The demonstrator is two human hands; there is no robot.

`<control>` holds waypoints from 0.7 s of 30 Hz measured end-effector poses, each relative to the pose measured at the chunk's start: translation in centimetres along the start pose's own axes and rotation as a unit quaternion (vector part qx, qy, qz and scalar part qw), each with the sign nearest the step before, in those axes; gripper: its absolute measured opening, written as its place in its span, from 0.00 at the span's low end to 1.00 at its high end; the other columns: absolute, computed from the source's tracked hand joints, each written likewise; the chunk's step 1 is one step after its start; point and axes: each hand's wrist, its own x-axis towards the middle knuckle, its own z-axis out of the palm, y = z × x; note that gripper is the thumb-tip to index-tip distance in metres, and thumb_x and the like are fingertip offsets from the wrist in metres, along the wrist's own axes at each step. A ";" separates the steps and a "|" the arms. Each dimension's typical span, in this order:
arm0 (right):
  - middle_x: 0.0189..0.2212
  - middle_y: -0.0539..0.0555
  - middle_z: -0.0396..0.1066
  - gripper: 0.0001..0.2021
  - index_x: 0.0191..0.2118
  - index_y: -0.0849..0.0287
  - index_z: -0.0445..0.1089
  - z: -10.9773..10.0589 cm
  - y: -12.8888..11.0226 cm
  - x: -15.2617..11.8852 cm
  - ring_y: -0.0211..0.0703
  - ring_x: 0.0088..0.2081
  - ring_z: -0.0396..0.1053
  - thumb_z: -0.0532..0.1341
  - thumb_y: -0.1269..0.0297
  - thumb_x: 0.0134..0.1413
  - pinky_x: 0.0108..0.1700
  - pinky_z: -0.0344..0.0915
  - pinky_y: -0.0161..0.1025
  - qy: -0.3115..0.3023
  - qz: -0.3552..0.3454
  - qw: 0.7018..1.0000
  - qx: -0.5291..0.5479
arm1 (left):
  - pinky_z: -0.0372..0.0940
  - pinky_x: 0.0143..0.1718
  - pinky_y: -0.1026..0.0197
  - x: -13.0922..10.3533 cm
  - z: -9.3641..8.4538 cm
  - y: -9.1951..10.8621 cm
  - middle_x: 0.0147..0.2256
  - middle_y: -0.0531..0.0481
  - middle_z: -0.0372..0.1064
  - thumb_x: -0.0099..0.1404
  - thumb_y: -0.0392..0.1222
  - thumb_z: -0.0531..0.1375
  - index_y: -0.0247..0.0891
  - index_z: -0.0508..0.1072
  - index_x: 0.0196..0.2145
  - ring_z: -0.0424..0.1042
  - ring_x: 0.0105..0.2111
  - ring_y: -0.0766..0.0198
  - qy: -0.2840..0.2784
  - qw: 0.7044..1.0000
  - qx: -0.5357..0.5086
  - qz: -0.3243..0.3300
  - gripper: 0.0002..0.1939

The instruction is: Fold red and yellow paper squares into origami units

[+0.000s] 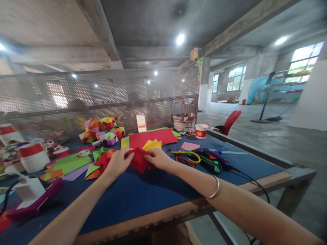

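Both hands [119, 162] [160, 158] pinch red folded paper [139, 160] above the counter [122, 200], near its front edge. Uneven pull could tear it (thin stuff).

I'm standing in a big workshop. Bare grey beams [98, 27] are crossing above me, lights [180, 39] are shining, and colored paper [153, 136], scissors [212, 162] and a glue gun [222, 158] are lying on a blue worktop [143, 204].
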 end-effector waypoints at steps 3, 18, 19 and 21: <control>0.19 0.48 0.69 0.13 0.28 0.60 0.68 -0.2 0.0 0.0 0.36 0.22 0.67 0.58 0.70 0.67 0.28 0.64 0.32 -0.001 -0.004 1.000 -0.009 | 0.67 0.20 0.63 0.0 -0.2 0.4 0.24 0.49 0.77 0.55 0.48 0.67 0.38 0.79 0.29 0.70 0.18 0.63 -0.034 0.994 -0.064 -0.077 0.11; 0.19 0.46 0.65 0.15 0.25 0.60 0.65 -0.5 -1.1 -0.5 0.34 0.21 0.62 0.59 0.71 0.65 0.26 0.57 0.30 -0.015 -0.022 0.999 -0.029 | 0.63 0.15 0.71 -0.2 -0.6 1.8 0.25 0.48 0.79 0.51 0.42 0.75 0.33 0.80 0.30 0.71 0.18 0.69 -0.010 0.960 -0.203 -0.191 0.12; 0.19 0.46 0.65 0.15 0.25 0.60 0.65 -0.5 -1.1 -0.5 0.34 0.21 0.61 0.60 0.70 0.65 0.26 0.56 0.30 -0.018 -0.025 0.999 -0.030 | 0.63 0.15 0.71 -0.2 -0.6 1.7 0.24 0.48 0.79 0.51 0.42 0.75 0.33 0.81 0.31 0.70 0.18 0.69 -0.009 0.960 -0.203 -0.194 0.13; 0.19 0.45 0.64 0.15 0.24 0.60 0.65 -0.6 -1.0 -0.6 0.33 0.22 0.61 0.60 0.70 0.65 0.26 0.55 0.30 -0.021 -0.028 0.999 -0.032 | 0.63 0.15 0.71 -0.1 -0.6 1.6 0.24 0.49 0.79 0.51 0.43 0.76 0.33 0.81 0.32 0.71 0.17 0.69 -0.011 0.959 -0.202 -0.199 0.13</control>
